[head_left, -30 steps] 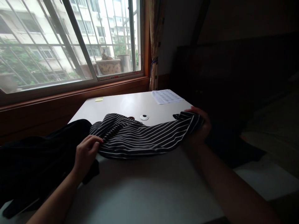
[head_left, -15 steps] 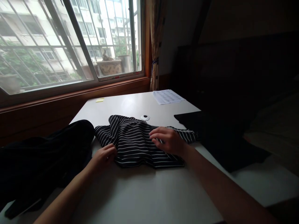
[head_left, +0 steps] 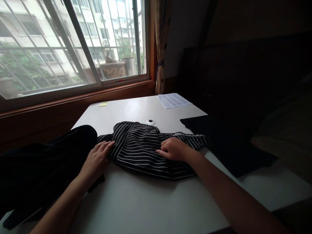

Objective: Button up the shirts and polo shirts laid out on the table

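Observation:
A black garment with thin white stripes (head_left: 143, 152) lies bunched and partly folded on the white table (head_left: 136, 204). At its left edge rests my left hand (head_left: 97, 157), fingers stretched out along the cloth and nothing visibly gripped. My right hand (head_left: 175, 149) is over the right part of the garment with its fingers curled in, pinching the striped cloth; the fingertips are partly hidden. One striped end of the garment reaches out to the right beyond my right wrist.
Heaped dark clothing (head_left: 48, 165) covers the table's left side. More dark cloth (head_left: 229, 146) lies at the right edge. Printed sheets (head_left: 174, 100), a yellow sticky note (head_left: 103, 104) and a round cable-hole cover (head_left: 150, 122) are farther back, below a barred window (head_left: 73, 48).
My left hand has moved left and flattened out. My right hand's fingers have curled onto the cloth. The garment's left side is folded over more, and its near edge now bows toward me.

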Demonstrator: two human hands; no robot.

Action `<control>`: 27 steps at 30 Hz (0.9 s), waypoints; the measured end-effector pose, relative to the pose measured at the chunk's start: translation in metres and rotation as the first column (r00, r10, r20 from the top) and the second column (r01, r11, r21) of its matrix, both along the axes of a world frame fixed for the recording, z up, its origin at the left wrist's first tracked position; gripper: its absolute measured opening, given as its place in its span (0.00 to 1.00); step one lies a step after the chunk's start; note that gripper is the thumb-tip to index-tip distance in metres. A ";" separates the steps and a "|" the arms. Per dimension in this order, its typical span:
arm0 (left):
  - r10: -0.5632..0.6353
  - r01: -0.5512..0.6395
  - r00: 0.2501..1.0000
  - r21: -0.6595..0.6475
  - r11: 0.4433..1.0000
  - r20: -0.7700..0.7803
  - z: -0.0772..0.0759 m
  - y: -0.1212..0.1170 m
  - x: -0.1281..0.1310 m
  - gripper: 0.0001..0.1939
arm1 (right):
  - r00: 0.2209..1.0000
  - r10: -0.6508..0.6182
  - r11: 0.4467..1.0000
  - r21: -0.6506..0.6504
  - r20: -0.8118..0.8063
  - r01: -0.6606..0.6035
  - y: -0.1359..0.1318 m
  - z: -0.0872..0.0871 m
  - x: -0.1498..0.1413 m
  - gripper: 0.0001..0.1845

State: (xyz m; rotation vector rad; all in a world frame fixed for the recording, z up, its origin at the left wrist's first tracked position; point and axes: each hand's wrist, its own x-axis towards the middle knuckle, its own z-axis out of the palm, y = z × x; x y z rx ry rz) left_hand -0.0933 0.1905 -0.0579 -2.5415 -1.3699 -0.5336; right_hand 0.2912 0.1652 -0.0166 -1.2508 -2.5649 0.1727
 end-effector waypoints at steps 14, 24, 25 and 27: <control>0.268 -0.318 0.930 0.182 0.931 0.253 0.058 -0.022 -0.009 0.15 | 0.995 0.018 0.867 -0.498 0.096 0.032 -0.002 0.008 -0.001 0.20; 0.162 -0.313 0.818 0.191 0.930 0.552 0.061 -0.026 -0.009 0.12 | 0.933 0.282 0.306 -0.901 -0.223 -0.308 -0.037 0.022 -0.041 0.19; 0.153 -0.293 0.810 0.166 0.941 0.566 0.059 -0.023 -0.008 0.12 | 0.913 0.247 0.257 -0.886 -0.325 -0.385 -0.036 0.023 -0.041 0.20; 0.132 -0.244 0.792 0.110 0.964 0.595 0.054 -0.018 -0.005 0.11 | 0.869 0.129 0.403 -0.776 -0.478 -0.486 -0.030 0.020 -0.040 0.18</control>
